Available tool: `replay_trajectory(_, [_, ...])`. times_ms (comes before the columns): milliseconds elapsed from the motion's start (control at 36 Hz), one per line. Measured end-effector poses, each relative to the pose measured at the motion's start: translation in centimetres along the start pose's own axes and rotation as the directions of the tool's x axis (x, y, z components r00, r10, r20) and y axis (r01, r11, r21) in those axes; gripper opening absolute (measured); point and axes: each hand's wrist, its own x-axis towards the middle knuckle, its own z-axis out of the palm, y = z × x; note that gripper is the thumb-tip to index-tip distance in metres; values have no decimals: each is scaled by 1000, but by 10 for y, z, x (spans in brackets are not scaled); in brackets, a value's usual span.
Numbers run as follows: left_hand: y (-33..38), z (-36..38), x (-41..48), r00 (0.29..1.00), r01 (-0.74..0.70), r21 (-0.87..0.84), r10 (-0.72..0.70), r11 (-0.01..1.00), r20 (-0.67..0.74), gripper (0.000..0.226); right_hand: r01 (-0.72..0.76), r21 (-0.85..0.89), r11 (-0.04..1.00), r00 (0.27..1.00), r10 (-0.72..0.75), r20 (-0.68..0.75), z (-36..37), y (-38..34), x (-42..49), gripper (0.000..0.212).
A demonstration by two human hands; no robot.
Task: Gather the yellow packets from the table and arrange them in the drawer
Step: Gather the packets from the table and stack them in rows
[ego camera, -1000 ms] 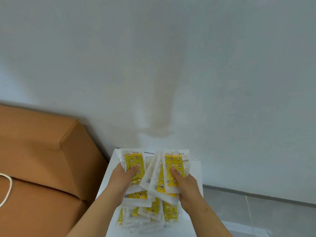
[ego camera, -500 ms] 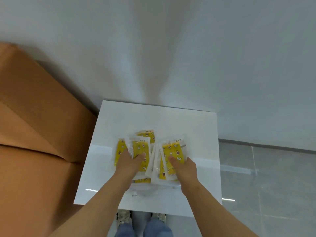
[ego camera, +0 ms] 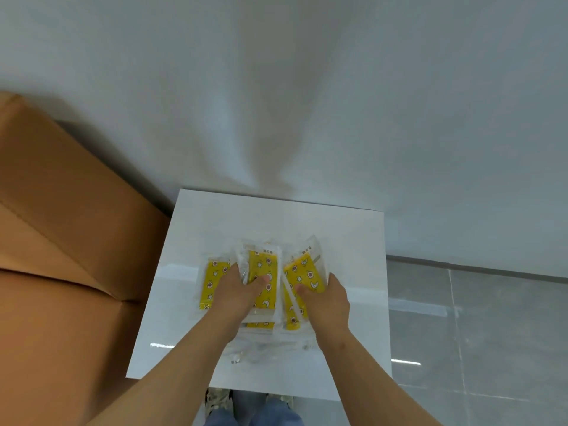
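Here, a person's two bare forearms reached in from the bottom edge, both cut off by the frame. The left hand (ego camera: 238, 292) was clamped on a bundle of yellow packets (ego camera: 263, 265). Its thumb lay across the printed face of the top one, and its fingers went down out of sight along the bundle's left side. The right hand (ego camera: 327, 302) gripped a second bundle, with the thumb pressed on the star-patterned face and the fingers curled round the right edge, their tips hidden underneath.

The two bundles stood side by side and overlapped at the lower corners. How many packets each hand held could not be counted. A single packet (ego camera: 212, 281) lay flat just left of the left hand, its right edge running under the knuckles.

Nearer the person, some clear wrapping (ego camera: 261, 353) lay crumpled between the wrists, too transparent to make out. All of it sat near the middle of a glossy white table (ego camera: 276, 216).

Under the table's near edge showed the toes of a pair of shoes (ego camera: 216, 401) and blue jeans (ego camera: 270, 416), mostly hidden by the tabletop and arms. A grey tiled floor (ego camera: 491, 318) spread to the right. A brown cardboard box (ego camera: 61, 241) stood just beside the table's left side, cropped by the frame. Whether it touched the table could not be told. A pale wall (ego camera: 307, 87) rose behind.
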Motion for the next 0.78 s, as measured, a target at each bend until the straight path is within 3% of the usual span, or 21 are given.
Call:
replay_trajectory(167, [24, -20, -24, 997, -56, -85, 60, 995, 52, 18, -126, 365, 922, 982, 64, 175, -19, -20, -19, 16])
replay_trajectory(278, [45, -37, -47, 992, -111, -112, 117, 987, 48, 16, -100, 466, 879, 974, -8, 225, -35, -45, -39, 17])
replay_trajectory(361, [60, -49, -67, 986, -155, -126, 162, 980, 49, 10, -50, 512, 858, 976, -68, 209, -46, -67, -56, 14])
replay_trajectory(444, [73, -60, -89, 974, -207, -153, 218, 966, 60, 18, 44, 541, 840, 971, -163, 175, -55, -87, -79, 14])
replay_trajectory(583, [82, -81, -126, 941, -319, -181, 334, 930, 56, 15, 136, 595, 792, 961, -250, 113, -60, -103, -127, 27])
replay_trajectory(778, [92, -119, -210, 826, -521, -198, 549, 830, 129, 8, 234, 708, 666, 946, -324, -7, -71, -103, -235, 13])
